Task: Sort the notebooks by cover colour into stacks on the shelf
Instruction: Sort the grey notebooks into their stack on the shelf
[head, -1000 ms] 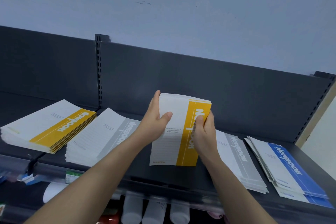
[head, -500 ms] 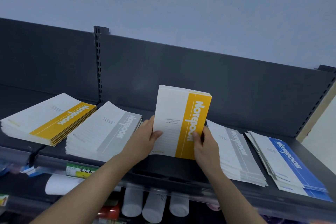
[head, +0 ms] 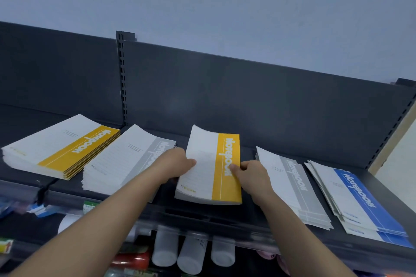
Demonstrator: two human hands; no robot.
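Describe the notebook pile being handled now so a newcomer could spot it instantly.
Look along the dark grey shelf to its middle, between the two grey-banded stacks. There the left hand and right hand grip a yellow-banded stack. It's the only yellow one flanked by grey; the other yellow stack lies far left, untouched.

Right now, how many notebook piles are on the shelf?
5: left yellow pile, left grey pile, middle yellow pile between left hand and right hand, right grey pile, blue pile far right.
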